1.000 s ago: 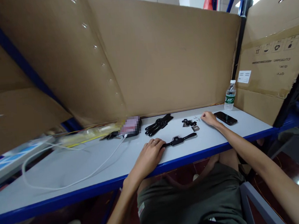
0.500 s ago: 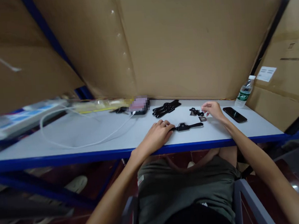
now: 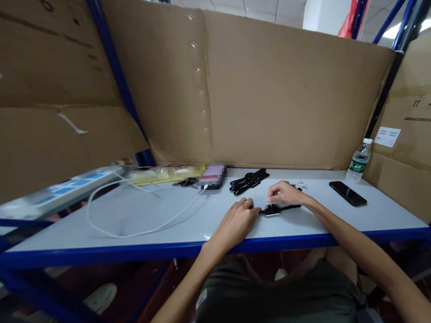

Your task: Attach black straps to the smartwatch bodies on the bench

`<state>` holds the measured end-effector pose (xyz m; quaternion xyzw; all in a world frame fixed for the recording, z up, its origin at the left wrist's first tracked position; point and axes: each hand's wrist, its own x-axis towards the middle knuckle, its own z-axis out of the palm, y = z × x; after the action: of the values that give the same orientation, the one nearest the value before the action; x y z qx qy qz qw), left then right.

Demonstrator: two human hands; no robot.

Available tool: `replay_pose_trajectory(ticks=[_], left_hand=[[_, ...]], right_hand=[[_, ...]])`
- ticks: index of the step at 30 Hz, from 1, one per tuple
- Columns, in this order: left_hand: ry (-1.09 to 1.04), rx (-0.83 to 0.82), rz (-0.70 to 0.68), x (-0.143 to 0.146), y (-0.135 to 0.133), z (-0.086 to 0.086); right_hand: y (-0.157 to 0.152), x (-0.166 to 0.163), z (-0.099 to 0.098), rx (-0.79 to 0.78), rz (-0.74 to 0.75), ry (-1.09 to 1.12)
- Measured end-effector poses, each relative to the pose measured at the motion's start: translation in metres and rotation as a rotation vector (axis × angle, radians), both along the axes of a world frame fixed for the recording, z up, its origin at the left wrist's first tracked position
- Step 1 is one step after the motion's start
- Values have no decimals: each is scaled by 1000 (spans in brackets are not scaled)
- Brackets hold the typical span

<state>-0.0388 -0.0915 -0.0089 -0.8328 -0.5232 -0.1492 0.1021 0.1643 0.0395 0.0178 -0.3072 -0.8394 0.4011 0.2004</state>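
Note:
A black strap-shaped part point(image 3: 281, 208) lies flat near the front edge of the grey table point(image 3: 138, 222). My left hand point(image 3: 237, 222) rests on the table with its fingertips pressing the part's left end, fingers curled. My right hand point(image 3: 285, 193) hovers right over the middle of the part, fingers pinched on something too small to make out. A pile of similar black parts point(image 3: 248, 180) lies behind, toward the cardboard wall.
A black phone point(image 3: 347, 193) and a water bottle point(image 3: 358, 161) sit at the right. A white cable point(image 3: 138, 227) loops from a pink-cased device point(image 3: 212, 175) across the left half. Cardboard sheets point(image 3: 270, 92) wall the back and sides. A blue table edge runs in front.
My right hand came back from the small pieces near the phone to the middle of the black part. The left hand has stayed on the part's end. The camera view has shifted.

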Motion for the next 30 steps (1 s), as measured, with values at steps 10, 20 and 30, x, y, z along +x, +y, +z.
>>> replay_pose_trajectory(ticks=[10, 20, 30], left_hand=[[-57, 20, -24, -4, 2, -7], [-44, -6, -18, -3, 0, -1], [-50, 24, -9, -3, 3, -6]], right_hand=[[-8, -1, -1, 186, 7, -82], [-27, -5, -7, 356, -110, -51], [-23, 4, -13, 233, -197, -21]])
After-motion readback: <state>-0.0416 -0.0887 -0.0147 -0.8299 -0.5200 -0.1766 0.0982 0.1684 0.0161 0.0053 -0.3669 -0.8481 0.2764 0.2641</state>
